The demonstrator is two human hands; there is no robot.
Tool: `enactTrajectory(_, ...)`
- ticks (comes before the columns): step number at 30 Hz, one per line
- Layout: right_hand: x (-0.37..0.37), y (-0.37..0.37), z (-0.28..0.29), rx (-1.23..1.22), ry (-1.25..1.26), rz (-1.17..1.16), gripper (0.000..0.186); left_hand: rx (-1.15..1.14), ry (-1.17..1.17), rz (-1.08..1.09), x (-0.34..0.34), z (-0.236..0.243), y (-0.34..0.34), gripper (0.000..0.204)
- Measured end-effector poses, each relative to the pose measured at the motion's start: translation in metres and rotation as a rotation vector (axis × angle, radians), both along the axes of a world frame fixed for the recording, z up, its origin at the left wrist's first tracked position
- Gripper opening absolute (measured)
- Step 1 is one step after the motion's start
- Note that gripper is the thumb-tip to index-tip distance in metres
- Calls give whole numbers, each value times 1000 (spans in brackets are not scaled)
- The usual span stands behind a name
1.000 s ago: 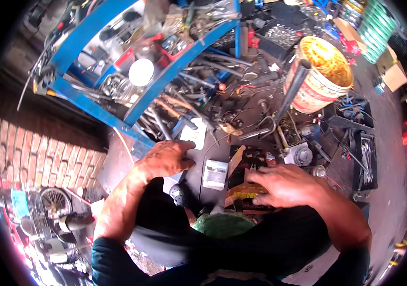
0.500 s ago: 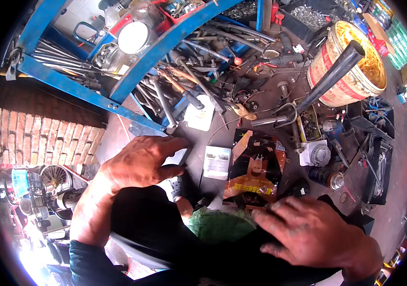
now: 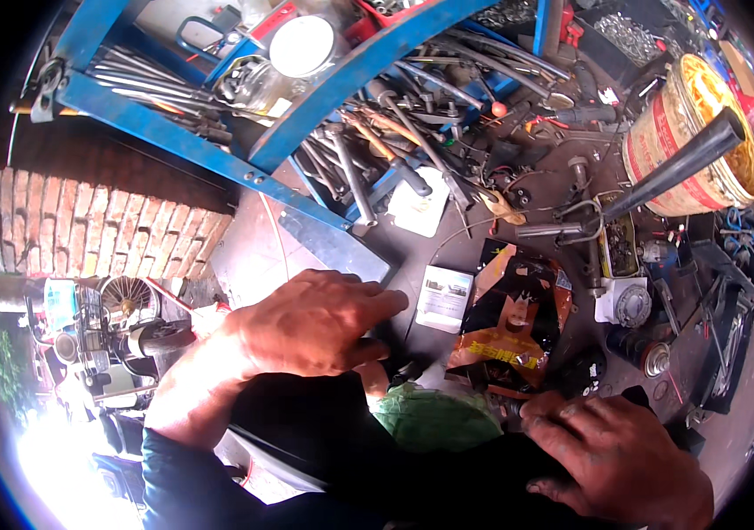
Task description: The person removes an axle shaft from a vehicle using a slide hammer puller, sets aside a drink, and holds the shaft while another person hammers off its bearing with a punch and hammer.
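Note:
My left hand (image 3: 324, 322) is palm down above my lap, left of a white booklet (image 3: 443, 299), with thumb and forefinger apart and nothing held. My right hand (image 3: 608, 455) is over my dark-clothed right leg, fingers bent but apart, with no held object showing; a small metal piece (image 3: 511, 408) is beside its fingertips. Between the hands lie a green cushion-like object (image 3: 434, 415) and, beyond it, a glossy printed sheet (image 3: 514, 340). A black shoe (image 3: 584, 373) shows right of the sheet.
A blue metal rack (image 3: 293, 203) full of tools spans the top. At right are a stained bucket (image 3: 646, 155), a black bar (image 3: 677, 172), a spray can (image 3: 637, 353) and a tool tray (image 3: 721, 371). A brick stack (image 3: 94, 221) and bicycle wheel (image 3: 130, 305) are at left.
My right hand has moved down and right, away from over the printed sheet to my leg. My left hand has drawn slightly back and left of the booklet. The camera view has also shifted.

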State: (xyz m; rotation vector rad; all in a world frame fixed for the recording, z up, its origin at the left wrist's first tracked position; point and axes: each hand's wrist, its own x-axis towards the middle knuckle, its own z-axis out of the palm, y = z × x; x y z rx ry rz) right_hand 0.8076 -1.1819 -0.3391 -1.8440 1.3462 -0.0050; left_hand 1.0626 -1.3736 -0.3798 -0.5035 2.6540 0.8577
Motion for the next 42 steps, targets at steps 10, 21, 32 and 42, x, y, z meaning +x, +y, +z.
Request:
enactTrajectory(10, 10, -20, -18, -202, -35, 94, 51, 55, -157, -89, 5, 0, 14, 39)
enactTrajectory(21, 24, -41, -23, -165, 28, 110, 51, 80, -91, -145, 7, 8, 17, 35)
enactTrajectory(32, -21, -187, -146, 95, 488, -143, 50, -233, 232, -320, 17, 22, 44, 33)
enactTrajectory(42, 75, -244, -266, -649, 426, -753, 55, -245, 174, -545, 17, 49, -3, 46)
